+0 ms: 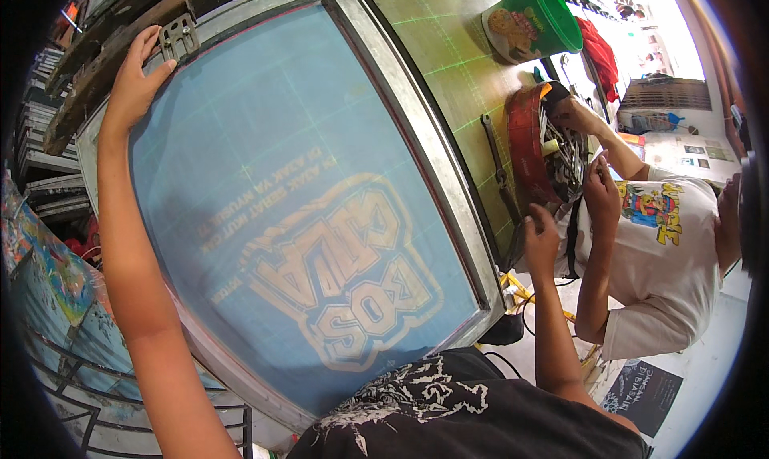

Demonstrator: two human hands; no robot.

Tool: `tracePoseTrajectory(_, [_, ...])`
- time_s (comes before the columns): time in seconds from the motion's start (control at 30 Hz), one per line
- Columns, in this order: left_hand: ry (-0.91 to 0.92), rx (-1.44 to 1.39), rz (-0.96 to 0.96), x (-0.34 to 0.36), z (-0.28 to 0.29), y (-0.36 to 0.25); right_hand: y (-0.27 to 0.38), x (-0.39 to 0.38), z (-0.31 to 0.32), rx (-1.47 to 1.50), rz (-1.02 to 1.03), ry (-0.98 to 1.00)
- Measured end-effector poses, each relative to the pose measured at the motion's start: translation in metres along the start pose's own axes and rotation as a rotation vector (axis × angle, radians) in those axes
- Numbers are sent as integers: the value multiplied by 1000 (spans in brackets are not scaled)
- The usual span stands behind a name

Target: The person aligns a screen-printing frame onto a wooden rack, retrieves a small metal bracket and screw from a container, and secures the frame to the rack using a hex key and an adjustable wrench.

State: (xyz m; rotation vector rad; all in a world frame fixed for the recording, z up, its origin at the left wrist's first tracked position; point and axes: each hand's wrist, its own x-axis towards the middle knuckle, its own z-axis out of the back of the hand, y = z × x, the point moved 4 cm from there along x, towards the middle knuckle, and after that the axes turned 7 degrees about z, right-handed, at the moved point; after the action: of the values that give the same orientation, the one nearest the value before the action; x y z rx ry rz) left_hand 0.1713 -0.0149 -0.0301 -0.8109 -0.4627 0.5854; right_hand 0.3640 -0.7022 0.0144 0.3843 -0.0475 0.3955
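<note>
A large screen-printing frame [416, 150] with a grey metal border and blue mesh [240, 114] lies before me; pale lettering shows in the mesh. At its far left corner, my left hand [136, 82] rests on the border beside a metal clamp plate [179, 39], thumb and fingers apart. On the right, my right hand [542, 239] is raised with fingers loosely bent, and nothing shows in it. It is close to a round red container [527, 142] full of metal tools. A wrench [495, 150] lies beside that container.
A person in a white T-shirt [669, 259] stands at the right, one hand [575, 116] over the container and another hand [601, 188] at its near edge. A green bucket [533, 22] stands on the gridded board [436, 30]. Stacked frames [52, 130] fill the left side.
</note>
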Motion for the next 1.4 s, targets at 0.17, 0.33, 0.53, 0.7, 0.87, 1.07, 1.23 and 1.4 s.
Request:
tracePoseTrajectory(0.17, [-11,32,-53,-2,1,3,-4,-11,-13,-217,235,64])
tracePoseTrajectory(0.33, [-44,23,-5,-7,-3,-5,-3,-6,-12,-292,337,57])
tracePoseTrajectory(0.53, [-61,70,66,-13,2,-18,74,4,37,134,282,150])
tracePoseTrajectory(0.7, [-64,108,76,-11,-1,-19,201,28,7,1313,-247,556])
tracePoseTrajectory(0.87, [-31,73,103,-11,-2,-16,265,45,-54,2238,-717,1125])
tracePoseTrajectory(1.07, [-57,123,57,-11,0,-20,281,48,-107,2397,-753,1180])
tracePoseTrajectory(1.23, [1,133,153,-14,5,-23,295,60,-125,2125,-565,1145])
tracePoseTrajectory(1.4, [-24,96,126,-13,1,-24,306,82,-123,1813,-185,1117])
